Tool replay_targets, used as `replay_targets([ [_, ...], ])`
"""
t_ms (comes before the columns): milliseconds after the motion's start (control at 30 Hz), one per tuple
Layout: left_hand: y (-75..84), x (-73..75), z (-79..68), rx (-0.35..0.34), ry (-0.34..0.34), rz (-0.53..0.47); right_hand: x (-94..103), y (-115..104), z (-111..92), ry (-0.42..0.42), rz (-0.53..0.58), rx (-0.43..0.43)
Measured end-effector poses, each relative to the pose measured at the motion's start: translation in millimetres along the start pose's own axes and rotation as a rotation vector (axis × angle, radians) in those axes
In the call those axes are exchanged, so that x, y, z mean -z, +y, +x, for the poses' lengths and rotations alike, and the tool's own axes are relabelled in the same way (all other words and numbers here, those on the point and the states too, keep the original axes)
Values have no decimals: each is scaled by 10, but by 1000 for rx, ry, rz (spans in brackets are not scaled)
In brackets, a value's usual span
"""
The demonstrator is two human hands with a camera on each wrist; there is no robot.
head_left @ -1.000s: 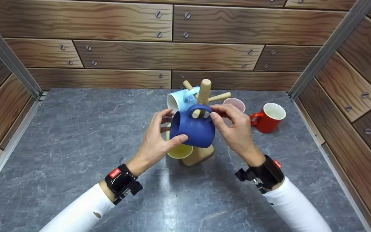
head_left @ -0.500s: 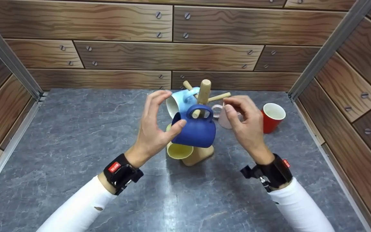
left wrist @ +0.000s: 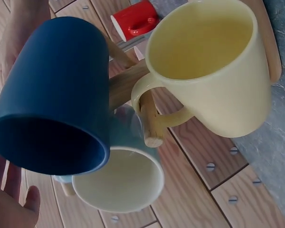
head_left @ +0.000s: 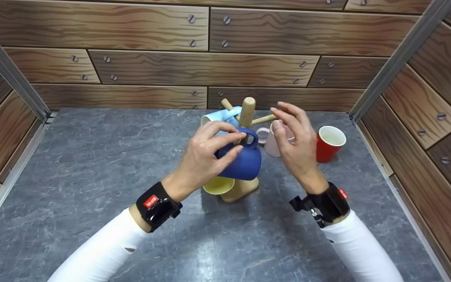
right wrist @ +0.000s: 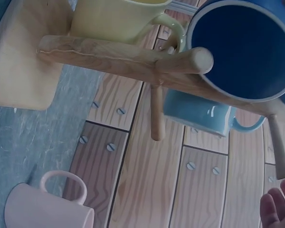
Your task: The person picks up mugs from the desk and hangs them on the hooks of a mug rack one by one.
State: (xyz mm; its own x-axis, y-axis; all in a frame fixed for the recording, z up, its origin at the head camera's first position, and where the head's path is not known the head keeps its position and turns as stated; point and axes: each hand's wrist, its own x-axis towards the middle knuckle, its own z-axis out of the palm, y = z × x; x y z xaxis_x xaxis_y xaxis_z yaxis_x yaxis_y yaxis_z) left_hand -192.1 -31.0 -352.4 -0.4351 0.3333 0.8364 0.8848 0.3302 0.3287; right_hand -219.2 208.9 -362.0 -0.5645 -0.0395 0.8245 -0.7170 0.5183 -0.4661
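Observation:
A dark blue mug (head_left: pixel 245 166) hangs by its handle on a peg of the wooden mug tree (head_left: pixel 248 112). My left hand (head_left: pixel 206 156) is bent in front of this mug, thumb and fingertips apart beside its handle and the peg; whether they touch is unclear. To the right of the tree, my right hand (head_left: pixel 298 149) is raised with relaxed fingers and holds nothing. Behind the blue mug hangs a light blue mug (head_left: pixel 222 116), partly covered by my left hand. Lower down, a yellow mug (left wrist: pixel 218 99) hangs on another peg, its mouth visible in the left wrist view.
A pink mug (head_left: pixel 272 145) stands on the grey table (head_left: pixel 104 172) behind my right hand. Farther right is a red mug (head_left: pixel 326 149). A bare peg (right wrist: pixel 156 114) juts from the tree in the right wrist view. Wood-patterned walls (head_left: pixel 147 66) surround the table.
Both hands have let go of the blue mug, which stays on its peg. My left hand has then moved right towards the handle; my right hand has drawn back and its fingers have straightened.

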Motion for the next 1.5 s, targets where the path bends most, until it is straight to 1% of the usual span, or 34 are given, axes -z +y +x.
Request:
replay_targets([
  [200, 4, -23, 15, -40, 13, 59, -54, 71, 4, 10, 4, -5],
  [367, -9, -2, 25, -77, 0, 110, -68, 80, 9, 29, 7, -17],
  [567, -19, 6, 19, -103, -3, 129, -75, 75, 22, 31, 1, -21],
  [833, -21, 10, 9, -130, -4, 173, -50, 54, 47, 7, 14, -31],
  [933, -68, 45, -7, -121, 17, 178, -47, 27, 43, -7, 7, -6],
  [1100, -167, 136, -29, -73, 62, 159, -67, -15, 27, -20, -1, 44],
  [1233, -231, 192, -37, -36, 74, 161, -89, -65, 17, -24, 17, 46],
  [1500, -359, 289, -43, 37, 128, 174, -123, -194, -22, -48, 63, 68],
])
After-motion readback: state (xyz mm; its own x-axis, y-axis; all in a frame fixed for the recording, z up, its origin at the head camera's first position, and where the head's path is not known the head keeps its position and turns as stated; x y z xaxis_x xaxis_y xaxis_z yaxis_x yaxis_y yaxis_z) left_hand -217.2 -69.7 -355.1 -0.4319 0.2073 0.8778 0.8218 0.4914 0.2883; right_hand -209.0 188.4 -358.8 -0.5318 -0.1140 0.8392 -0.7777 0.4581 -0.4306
